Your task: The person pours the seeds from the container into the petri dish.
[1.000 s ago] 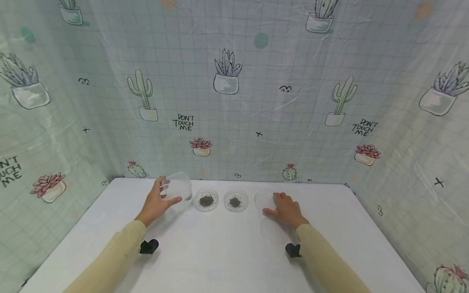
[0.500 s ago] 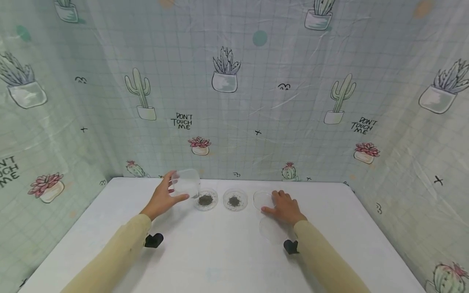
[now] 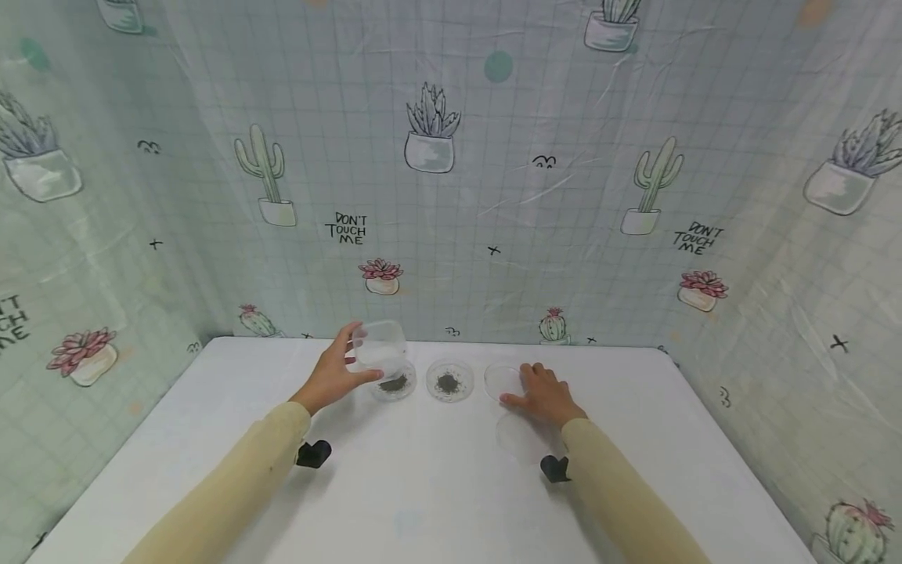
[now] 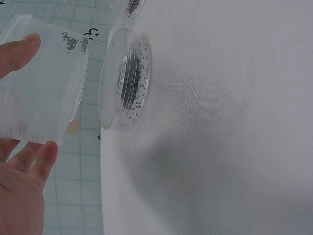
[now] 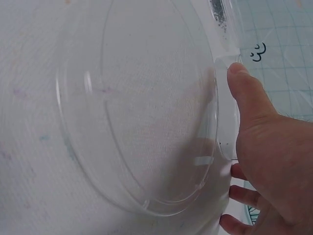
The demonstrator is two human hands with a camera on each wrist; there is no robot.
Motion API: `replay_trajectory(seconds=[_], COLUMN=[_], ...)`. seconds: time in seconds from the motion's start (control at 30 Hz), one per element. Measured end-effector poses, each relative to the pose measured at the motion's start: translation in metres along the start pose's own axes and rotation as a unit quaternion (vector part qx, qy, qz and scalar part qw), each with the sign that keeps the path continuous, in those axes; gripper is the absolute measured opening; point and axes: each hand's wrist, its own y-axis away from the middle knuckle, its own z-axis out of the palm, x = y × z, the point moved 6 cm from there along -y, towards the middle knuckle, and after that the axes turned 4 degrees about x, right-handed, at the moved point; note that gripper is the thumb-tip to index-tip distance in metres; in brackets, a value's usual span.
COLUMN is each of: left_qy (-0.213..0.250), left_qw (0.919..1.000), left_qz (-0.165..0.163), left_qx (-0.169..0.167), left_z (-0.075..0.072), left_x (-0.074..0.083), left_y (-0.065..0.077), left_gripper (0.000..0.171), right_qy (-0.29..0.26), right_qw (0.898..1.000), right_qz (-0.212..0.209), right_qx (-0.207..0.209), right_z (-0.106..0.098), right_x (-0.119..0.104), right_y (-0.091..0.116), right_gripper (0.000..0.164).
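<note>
My left hand (image 3: 331, 380) grips a clear plastic container (image 3: 380, 345) between thumb and fingers, tilted above the left petri dish (image 3: 392, 394). Some dark granules show near a corner of the container (image 4: 46, 93) in the left wrist view. That dish holds a pile of dark granules (image 3: 393, 384), partly hidden by the container. Beside it is a second petri dish (image 3: 465, 385) with a similar pile. My right hand (image 3: 550, 395) holds the right edge of a third, clear petri dish (image 3: 499, 381), thumb on the near side and fingers on the far side.
A clear round lid (image 3: 517, 437) lies on the white table (image 3: 423, 486), nearer than the third dish; it looms large in the right wrist view. Behind the table's far edge hangs a cactus-print curtain (image 3: 451, 235), which also closes in both sides.
My left hand has moved right with the plastic container, from left of the first dish to over it. My right hand stays at the third dish.
</note>
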Motion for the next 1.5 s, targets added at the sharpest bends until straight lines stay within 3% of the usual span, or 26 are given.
replay_trajectory(seconds=[0.2, 0.67, 1.5], left_qy=[0.017, 0.001, -0.007], left_qw=[0.9998, 0.9999, 0.9991], left_qz=[0.009, 0.010, 0.041], left_qx=[-0.011, -0.014, 0.011], left_z=[0.011, 0.035, 0.057], left_x=[0.008, 0.027, 0.049], left_y=[-0.001, -0.008, -0.011], left_gripper=[0.103, 0.098, 0.096], right_qy=[0.005, -0.002, -0.001], right_qw=[1.000, 1.000, 1.000], right_qz=[0.006, 0.002, -0.001], right_qx=[-0.002, 0.002, 0.000], right_z=[0.001, 0.004, 0.009], right_x=[0.001, 0.002, 0.005], right_y=[-0.001, -0.002, -0.006], right_gripper=[0.077, 0.077, 0.078])
